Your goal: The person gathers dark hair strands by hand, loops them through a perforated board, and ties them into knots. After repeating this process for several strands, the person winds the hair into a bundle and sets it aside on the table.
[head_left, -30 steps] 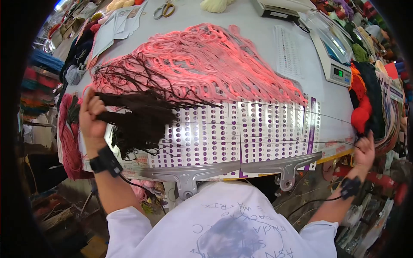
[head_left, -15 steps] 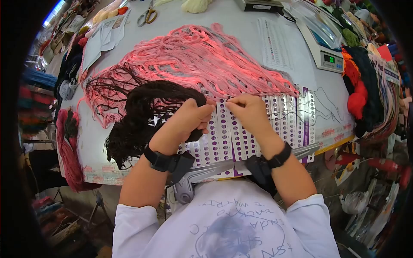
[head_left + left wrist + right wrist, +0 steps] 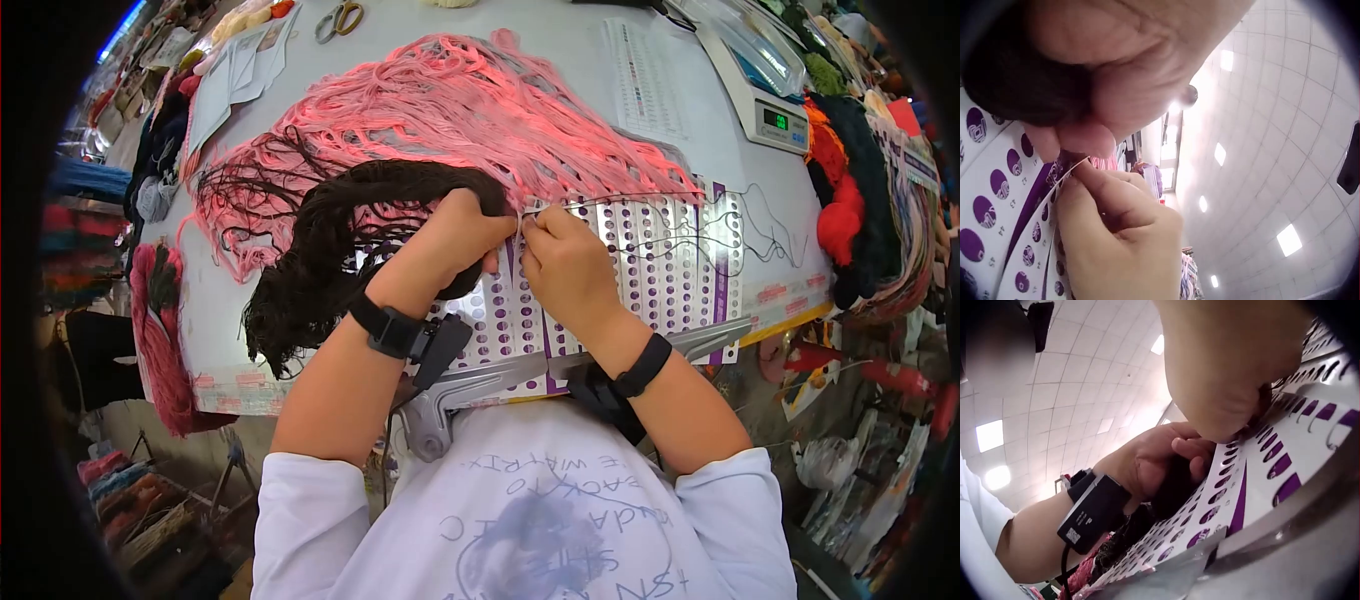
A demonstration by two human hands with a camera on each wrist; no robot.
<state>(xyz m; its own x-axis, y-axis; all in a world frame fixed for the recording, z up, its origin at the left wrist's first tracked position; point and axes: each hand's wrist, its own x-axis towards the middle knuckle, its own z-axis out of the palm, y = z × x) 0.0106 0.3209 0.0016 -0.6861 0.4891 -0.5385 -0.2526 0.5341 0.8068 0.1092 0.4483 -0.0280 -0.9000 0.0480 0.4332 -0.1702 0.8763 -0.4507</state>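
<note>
A thick hank of dark brown yarn is gripped in my left hand and hangs down to the left. My right hand, close beside it, pinches dark thread between thumb and forefinger at a hole near the top edge of a white punched card. Loose dark strands trail from there across the cards to the right. In the left wrist view the right hand's thumb and finger meet just below the left fingertips. The pinched end itself is mostly hidden by fingers.
Pink yarn spreads behind the cards. A grey metal clamp bar runs along their near edge. Scissors and papers lie at the back left, a digital scale at the right. More yarn hanks hang at both table sides.
My hands were wide apart, with strands stretched between them. They came together over the cards' top edge, then shifted slightly upward, and the strands now lie slack at the right.
</note>
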